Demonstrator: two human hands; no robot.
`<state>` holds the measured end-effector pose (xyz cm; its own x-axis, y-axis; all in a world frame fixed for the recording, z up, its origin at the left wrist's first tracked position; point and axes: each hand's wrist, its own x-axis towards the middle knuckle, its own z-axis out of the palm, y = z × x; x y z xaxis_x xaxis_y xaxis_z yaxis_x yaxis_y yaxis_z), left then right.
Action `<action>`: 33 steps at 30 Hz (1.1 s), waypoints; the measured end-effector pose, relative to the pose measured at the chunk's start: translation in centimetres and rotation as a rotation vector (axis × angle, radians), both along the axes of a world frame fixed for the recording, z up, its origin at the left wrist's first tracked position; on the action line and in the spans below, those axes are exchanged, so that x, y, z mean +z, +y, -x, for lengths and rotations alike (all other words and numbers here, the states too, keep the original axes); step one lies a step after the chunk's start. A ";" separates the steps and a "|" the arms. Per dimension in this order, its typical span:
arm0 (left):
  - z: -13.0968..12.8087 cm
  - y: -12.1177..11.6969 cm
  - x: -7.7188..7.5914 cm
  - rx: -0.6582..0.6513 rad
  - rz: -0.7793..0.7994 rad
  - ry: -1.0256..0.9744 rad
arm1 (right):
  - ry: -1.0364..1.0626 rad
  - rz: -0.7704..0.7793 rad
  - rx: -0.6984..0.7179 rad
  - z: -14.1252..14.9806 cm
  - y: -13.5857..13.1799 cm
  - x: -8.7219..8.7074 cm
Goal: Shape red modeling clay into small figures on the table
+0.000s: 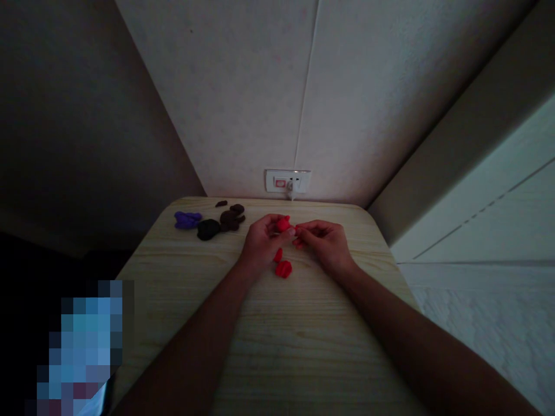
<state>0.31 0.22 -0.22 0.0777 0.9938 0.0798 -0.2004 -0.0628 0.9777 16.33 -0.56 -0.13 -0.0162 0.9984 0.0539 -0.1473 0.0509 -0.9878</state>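
Fingers [287, 235] of left hand [261, 241] closed on a round red lump [283, 224], thumb on the near side, small red nub on top. Right hand's fingers bent in, tips together, pinching a small red bit [297, 230] right beside the lump; can't tell if the two are joined. Both hands above far half of table [277, 358], pale wood grain, rounded far corners.

Left to right: pixelated bluish patch [89, 346] lower left, can't tell what it is. Purple lump [187, 219] near table's far left corner. Black lump [208, 230] just right of it. Dark brown lump [229, 220] next, smaller brown pieces [236, 208] around it. Then left hand with the red lump; on the table nearer the wearer, a small loose red piece [278, 255] and a bigger ridged red piece [284, 269], between the forearms. Wall socket [288, 181] behind, plug [293, 187] in its right side. Right hand [328, 241] next, well apart from the dark lumps. Pale panel [477, 202] far right, light floor [485, 323] below it
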 end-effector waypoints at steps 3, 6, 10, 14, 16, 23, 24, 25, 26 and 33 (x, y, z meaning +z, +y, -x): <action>0.0 0.0 -0.2 -0.005 -0.009 0.023 | 0.051 0.025 0.020 0.0 0.0 -0.1; 0.0 0.0 -0.2 -0.005 -0.001 0.045 | 0.050 0.023 0.050 0.0 0.1 0.0; 0.0 0.0 -0.1 0.002 -0.003 0.048 | -0.009 -0.018 0.062 0.1 0.0 0.1; 0.0 -0.1 -0.1 0.007 0.002 0.052 | -0.181 -0.135 -0.006 -0.1 -0.3 -0.1; 0.0 -0.1 0.0 0.013 0.002 0.054 | -0.319 -0.201 -0.036 -0.3 -0.4 -0.3; 0.1 -0.1 -0.1 0.000 0.008 0.087 | -0.402 -0.128 0.040 -1.0 -0.2 0.0; 0.1 -0.1 -0.2 -0.011 0.004 0.096 | -0.371 -0.101 0.060 -1.0 -0.1 0.1; 0.1 -0.1 -0.3 -0.022 -0.002 0.103 | -0.344 -0.078 0.076 -1.0 -0.1 0.2; 0.1 -0.1 -0.4 -0.031 -0.008 0.109 | -0.322 -0.058 0.090 -1.0 0.0 0.2; 0.1 -0.1 -0.5 -0.053 -0.028 0.139 | -0.254 0.008 0.138 -1.0 0.2 0.3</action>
<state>0.21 0.13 -0.68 0.1418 0.9856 0.0921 -0.0669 -0.0833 0.9943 17.31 -0.33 0.19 -0.1639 0.9862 0.0224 0.0998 0.0392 -0.9942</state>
